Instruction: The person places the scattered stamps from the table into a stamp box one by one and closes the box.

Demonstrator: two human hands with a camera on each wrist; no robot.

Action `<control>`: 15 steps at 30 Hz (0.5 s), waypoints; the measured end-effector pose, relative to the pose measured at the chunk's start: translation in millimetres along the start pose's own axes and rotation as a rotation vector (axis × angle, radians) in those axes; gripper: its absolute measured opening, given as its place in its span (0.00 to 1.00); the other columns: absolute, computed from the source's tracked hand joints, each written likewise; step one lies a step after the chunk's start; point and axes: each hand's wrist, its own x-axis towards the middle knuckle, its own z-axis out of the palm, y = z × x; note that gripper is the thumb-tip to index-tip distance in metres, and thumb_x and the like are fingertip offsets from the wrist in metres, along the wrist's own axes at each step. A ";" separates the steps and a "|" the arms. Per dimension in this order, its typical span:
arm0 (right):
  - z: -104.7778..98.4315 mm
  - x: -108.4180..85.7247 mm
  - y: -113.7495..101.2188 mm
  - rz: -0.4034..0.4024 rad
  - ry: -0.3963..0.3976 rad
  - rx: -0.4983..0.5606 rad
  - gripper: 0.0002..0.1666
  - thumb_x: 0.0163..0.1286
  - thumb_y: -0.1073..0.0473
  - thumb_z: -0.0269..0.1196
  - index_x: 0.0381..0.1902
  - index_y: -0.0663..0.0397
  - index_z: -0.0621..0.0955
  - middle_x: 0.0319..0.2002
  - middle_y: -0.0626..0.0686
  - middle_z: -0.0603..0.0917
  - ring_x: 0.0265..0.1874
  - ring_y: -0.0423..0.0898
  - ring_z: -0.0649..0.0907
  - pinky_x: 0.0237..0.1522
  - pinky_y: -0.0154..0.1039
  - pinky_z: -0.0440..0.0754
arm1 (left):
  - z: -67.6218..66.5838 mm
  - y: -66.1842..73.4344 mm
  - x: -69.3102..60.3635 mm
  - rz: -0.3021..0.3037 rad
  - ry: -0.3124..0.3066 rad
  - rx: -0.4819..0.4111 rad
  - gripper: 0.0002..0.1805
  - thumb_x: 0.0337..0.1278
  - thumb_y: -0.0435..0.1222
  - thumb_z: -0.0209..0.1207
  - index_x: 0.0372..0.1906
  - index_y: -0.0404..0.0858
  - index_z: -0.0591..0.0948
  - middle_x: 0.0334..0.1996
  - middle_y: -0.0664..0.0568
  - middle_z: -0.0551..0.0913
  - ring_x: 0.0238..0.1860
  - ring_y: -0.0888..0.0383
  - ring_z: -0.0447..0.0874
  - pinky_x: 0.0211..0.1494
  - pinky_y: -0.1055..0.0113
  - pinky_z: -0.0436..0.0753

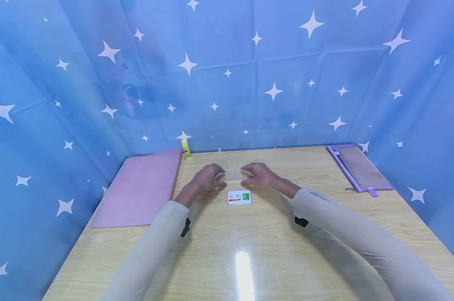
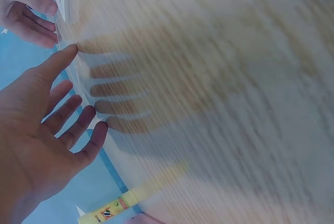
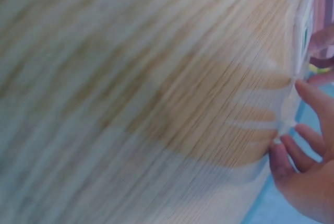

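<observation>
A thin, clear plastic piece (image 1: 233, 175), rectangular in outline, lies between my two hands; its exact kind is hard to make out. My left hand (image 1: 208, 177) holds its left end, thumb on the near side and fingers on the far side. Its right end is held the same way by my right hand (image 1: 260, 175). In both wrist views the fingertips reach down to the tabletop, where they are mirrored. Just nearer than the clear piece lies a small white rectangular case (image 1: 239, 197) with a printed label and a green square.
A pink folder or board (image 1: 140, 190) lies at the left of the wooden table (image 1: 212, 246). Behind its far corner stands a yellow glue stick (image 1: 186, 148). At the far right is a purple-edged zip pouch (image 1: 362, 167). A blue star-patterned curtain (image 1: 227, 83) encloses the table's back and sides.
</observation>
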 end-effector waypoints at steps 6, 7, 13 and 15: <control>4.0 8.5 -2.1 -0.028 0.005 -0.060 0.36 0.66 0.56 0.75 0.65 0.70 0.78 0.62 0.67 0.82 0.62 0.63 0.81 0.64 0.56 0.77 | -2.9 0.7 1.8 -0.034 -0.036 -0.008 0.32 0.63 0.45 0.72 0.69 0.39 0.78 0.70 0.46 0.77 0.73 0.48 0.71 0.75 0.52 0.68; 4.9 9.9 -2.2 -0.032 0.001 -0.062 0.36 0.66 0.56 0.75 0.66 0.70 0.78 0.62 0.67 0.82 0.62 0.63 0.81 0.64 0.56 0.77 | -3.1 0.9 1.8 -0.041 -0.044 -0.011 0.33 0.63 0.45 0.72 0.69 0.40 0.78 0.70 0.46 0.77 0.73 0.48 0.71 0.75 0.52 0.67; 8.4 15.4 -4.3 -0.044 -0.031 -0.069 0.34 0.68 0.59 0.73 0.67 0.70 0.77 0.63 0.66 0.81 0.62 0.62 0.80 0.65 0.57 0.75 | -3.6 1.2 3.6 -0.057 -0.071 -0.035 0.32 0.62 0.45 0.72 0.69 0.41 0.78 0.71 0.46 0.76 0.74 0.48 0.70 0.76 0.51 0.67; 8.7 16.2 -5.1 -0.066 -0.033 -0.087 0.32 0.68 0.59 0.73 0.66 0.69 0.78 0.63 0.66 0.82 0.62 0.62 0.80 0.66 0.57 0.75 | -4.3 1.9 3.6 -0.060 -0.071 -0.046 0.31 0.62 0.44 0.72 0.68 0.41 0.80 0.71 0.46 0.76 0.74 0.47 0.69 0.76 0.51 0.66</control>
